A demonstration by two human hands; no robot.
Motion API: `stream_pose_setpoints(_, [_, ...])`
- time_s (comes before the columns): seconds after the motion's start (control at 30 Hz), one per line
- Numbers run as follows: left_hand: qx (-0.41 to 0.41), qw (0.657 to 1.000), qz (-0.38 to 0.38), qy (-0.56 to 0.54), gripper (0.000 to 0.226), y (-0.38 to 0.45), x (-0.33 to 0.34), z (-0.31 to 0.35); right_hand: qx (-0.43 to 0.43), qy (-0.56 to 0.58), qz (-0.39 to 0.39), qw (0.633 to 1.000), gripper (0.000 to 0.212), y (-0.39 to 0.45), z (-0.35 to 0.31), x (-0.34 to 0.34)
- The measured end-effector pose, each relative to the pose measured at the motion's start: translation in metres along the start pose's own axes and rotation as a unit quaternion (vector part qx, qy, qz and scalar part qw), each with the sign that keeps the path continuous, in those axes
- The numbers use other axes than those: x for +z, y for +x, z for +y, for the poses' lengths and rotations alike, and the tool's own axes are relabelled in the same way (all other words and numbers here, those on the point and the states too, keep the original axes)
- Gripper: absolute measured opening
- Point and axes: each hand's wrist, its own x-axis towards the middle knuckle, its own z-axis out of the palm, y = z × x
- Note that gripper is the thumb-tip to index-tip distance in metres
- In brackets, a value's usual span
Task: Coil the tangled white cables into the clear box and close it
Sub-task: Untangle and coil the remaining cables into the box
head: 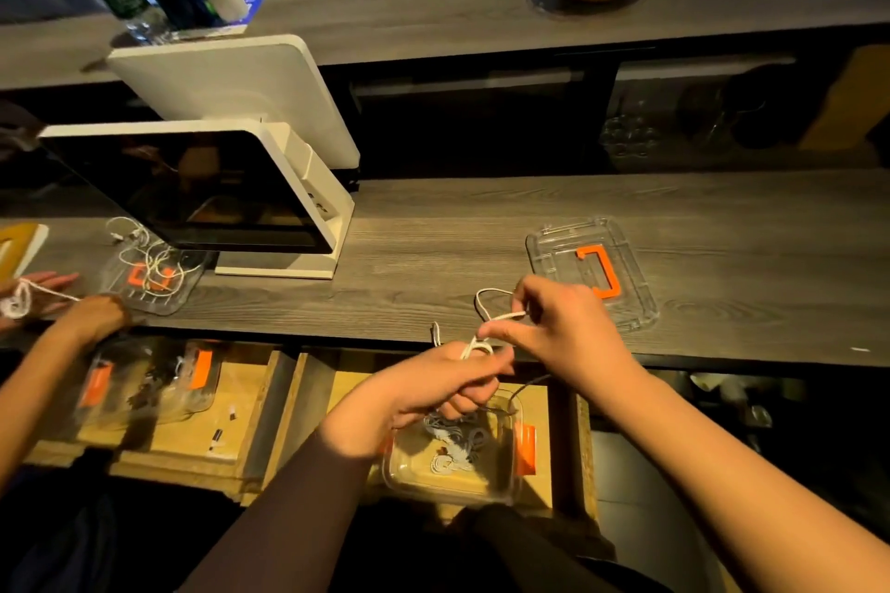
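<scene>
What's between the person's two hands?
A white cable stretches between the left hand and right hand, looping above the fingers. The head view shows it.

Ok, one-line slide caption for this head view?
Both hands, left hand and right hand, wind a white cable above the open clear box; its lid lies on the counter.

White cable (486,327) looped, held above open clear box (452,453); more coils inside. Lid (592,272), orange handle, flat on tabletop (433,246).
</scene>
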Motion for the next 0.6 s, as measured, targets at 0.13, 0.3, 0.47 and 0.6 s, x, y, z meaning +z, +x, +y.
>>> stream_pose_setpoints(0.13, [0.034, 0.994, 0.048, -0.089, 0.049, -0.001, -0.002, -0.003, 0.078, 0.094, -0.003, 0.992, 0.029, -0.008, 0.014, 0.02])
stream_pose_setpoints(0.3, [0.146, 0.942, 0.248, -0.176, 0.05, 0.008, -0.005, -0.009, 0.121, 0.063, -0.065, 0.988, 0.024, -0.027, 0.021, 0.042])
stream_pose_setpoints(0.47, [0.212, 0.867, 0.261, -0.367, 0.048, 0.013, -0.001, -0.004, 0.031, -0.06, -0.216, 0.974, 0.026, -0.046, -0.004, 0.053])
stream_pose_setpoints(0.6, [0.179, 0.911, 0.352, -0.12, 0.045, 0.024, 0.003, -0.014, -0.044, -0.045, -0.271, 0.96, 0.025, -0.045, -0.029, 0.046])
